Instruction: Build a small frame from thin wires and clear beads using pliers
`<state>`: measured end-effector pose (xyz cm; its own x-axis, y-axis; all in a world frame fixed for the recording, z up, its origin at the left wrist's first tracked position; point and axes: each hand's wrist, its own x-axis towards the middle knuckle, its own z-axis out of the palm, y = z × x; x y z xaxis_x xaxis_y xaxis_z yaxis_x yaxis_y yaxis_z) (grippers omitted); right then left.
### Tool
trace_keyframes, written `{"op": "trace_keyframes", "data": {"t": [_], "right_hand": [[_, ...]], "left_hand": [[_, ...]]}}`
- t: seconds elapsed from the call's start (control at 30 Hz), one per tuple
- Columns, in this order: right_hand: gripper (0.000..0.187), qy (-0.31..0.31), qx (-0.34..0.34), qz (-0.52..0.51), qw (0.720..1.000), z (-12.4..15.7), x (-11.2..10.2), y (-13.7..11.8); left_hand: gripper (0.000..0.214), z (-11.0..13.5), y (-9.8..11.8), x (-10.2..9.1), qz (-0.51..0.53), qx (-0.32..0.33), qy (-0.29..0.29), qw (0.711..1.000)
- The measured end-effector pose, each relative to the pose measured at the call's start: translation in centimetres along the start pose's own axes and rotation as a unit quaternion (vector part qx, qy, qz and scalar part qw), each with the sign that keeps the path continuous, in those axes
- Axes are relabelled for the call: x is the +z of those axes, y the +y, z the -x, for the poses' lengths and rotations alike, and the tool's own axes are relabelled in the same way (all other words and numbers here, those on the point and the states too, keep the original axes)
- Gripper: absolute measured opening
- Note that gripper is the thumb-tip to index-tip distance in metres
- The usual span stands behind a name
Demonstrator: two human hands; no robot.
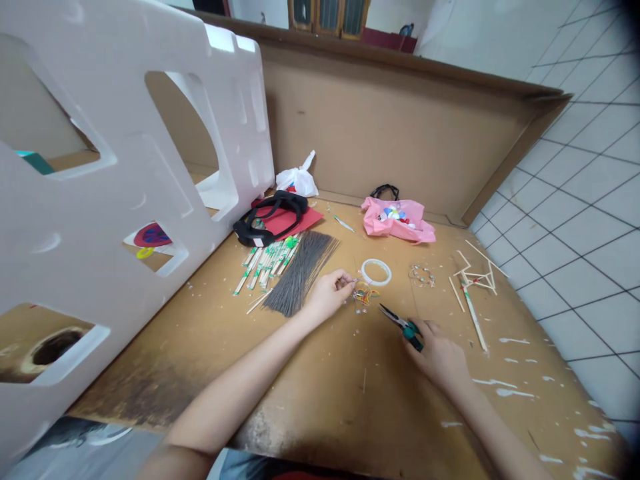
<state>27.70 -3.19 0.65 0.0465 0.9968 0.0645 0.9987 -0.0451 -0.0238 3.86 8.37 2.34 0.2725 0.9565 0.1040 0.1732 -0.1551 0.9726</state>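
My right hand (pixel 440 353) grips needle-nose pliers (pixel 395 315) by their green and black handles, the jaws pointing up and left just above the table. My left hand (pixel 330 293) is closed in a pinch. Whatever is between its fingertips is too small to make out. Right beside those fingertips lies a small tangle of coloured rubber bands (pixel 364 293), with tiny clear bits around it. Behind the bands rests a white tape roll (pixel 377 272). A bundle of thin grey wires (pixel 300 273) fans out under and beyond my left wrist.
Paper-wrapped chopsticks (pixel 267 261) and a black headset strap (pixel 273 217) on red paper lie at the left, beside a white plastic chair (pixel 125 133). Pink (pixel 400 227) and white bags (pixel 299 179) sit at the back. A stick frame (pixel 477 280) and small wire pieces (pixel 421 275) lie right.
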Motion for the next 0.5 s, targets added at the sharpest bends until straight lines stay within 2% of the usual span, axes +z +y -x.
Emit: {"op": "trace_keyframes", "data": {"t": [0.1, 0.2, 0.27, 0.4, 0.5], "right_hand": [[0.038, 0.029, 0.003, 0.017, 0.999, 0.1, 2.3, 1.3], [0.038, 0.063, -0.030, 0.018, 0.997, 0.2, 4.0, 2.1], [0.039, 0.085, -0.057, 0.009, 0.995, 0.1, 4.7, 2.4], [0.043, 0.127, -0.077, -0.020, 0.989, 0.1, 5.5, 2.5], [0.045, 0.145, -0.073, -0.108, 0.981, 0.2, 4.9, 1.7]], "left_hand": [[0.018, -0.4, -0.3, -0.1, 0.081, -0.040, -0.021, 0.996], [0.023, -0.4, -0.1, -0.2, 0.189, -0.083, -0.067, 0.976], [0.026, -0.3, 0.3, -0.3, 0.223, -0.109, -0.079, 0.965], [0.028, 0.0, 0.9, -0.5, 0.246, -0.135, -0.090, 0.956], [0.029, 0.0, 0.9, -0.4, 0.244, -0.133, -0.094, 0.956]]}}
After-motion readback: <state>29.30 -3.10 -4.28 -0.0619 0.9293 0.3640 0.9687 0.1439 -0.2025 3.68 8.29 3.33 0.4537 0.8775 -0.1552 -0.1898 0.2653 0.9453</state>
